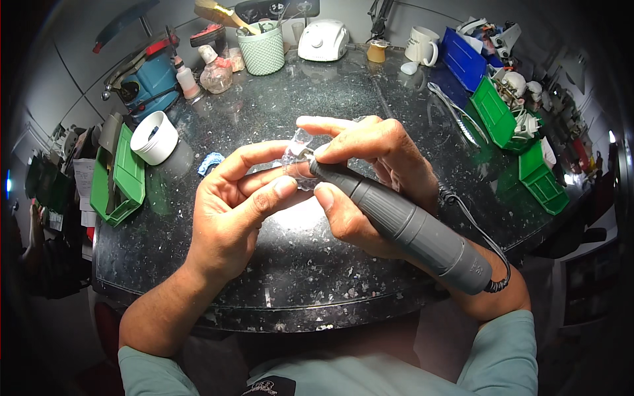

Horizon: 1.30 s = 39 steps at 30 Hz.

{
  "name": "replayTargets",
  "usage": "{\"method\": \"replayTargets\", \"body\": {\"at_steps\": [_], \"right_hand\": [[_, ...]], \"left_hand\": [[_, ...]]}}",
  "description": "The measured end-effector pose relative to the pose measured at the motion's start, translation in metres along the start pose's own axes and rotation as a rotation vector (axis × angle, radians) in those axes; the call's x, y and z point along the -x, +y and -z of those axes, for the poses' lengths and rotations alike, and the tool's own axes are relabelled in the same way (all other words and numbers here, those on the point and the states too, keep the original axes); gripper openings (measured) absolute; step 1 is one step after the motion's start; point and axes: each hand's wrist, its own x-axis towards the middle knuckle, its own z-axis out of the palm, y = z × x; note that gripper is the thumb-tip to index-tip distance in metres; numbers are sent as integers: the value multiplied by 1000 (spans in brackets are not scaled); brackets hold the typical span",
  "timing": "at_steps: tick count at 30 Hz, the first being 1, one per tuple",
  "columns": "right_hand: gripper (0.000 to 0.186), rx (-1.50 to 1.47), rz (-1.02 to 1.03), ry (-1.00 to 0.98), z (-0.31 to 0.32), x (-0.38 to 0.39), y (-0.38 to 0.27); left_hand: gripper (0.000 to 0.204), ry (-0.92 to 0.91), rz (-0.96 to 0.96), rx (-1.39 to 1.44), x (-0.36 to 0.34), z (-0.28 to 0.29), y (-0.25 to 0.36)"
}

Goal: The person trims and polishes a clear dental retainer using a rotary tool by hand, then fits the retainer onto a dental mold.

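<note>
Over the middle of the dark, speckled bench, my left hand (236,198) pinches a clear plastic dental aligner (294,156) between thumb and fingers. My right hand (373,178) grips a dark grey rotary handpiece (403,221), held slantwise with its tip up and to the left. That tip is at the aligner, close to my right index finger; whether it touches the plastic I cannot tell. From the handpiece's rear end a coiled black cord (505,270) loops back past my right wrist. My fingers cover part of the aligner.
At the back stand a light green textured cup (261,49), a white control box (323,41) and a white mug (421,46). A white tub (154,137) and a green bin (120,175) are at left. Green bins (543,178) and a blue bin (462,58) line the right.
</note>
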Motion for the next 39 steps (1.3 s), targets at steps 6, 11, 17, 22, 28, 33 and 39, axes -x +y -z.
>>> {"method": "replayTargets", "body": {"at_steps": [6, 11, 17, 22, 28, 33, 39], "right_hand": [[29, -7, -21, -1, 0, 0, 0], [27, 17, 11, -19, 2, -2, -2], [28, 34, 23, -38, 3, -4, -4], [28, 54, 21, -41, 5, -5, -4], [28, 41, 17, -75, 6, -7, -7], [30, -12, -47, -10, 3, -2, -6], [29, -1, -14, -67, 9, -6, -7]], "left_hand": [[38, -21, -10, -7, 0, 1, -1], [37, -18, -42, -37, 0, 1, -3], [36, -15, -90, -111, 0, 1, -3], [35, -9, -156, -185, 0, -1, -4], [34, 56, -210, -337, 3, -3, -2], [34, 96, -240, -430, 5, -3, -3], [34, 105, -255, -523, 4, -1, -3]]}}
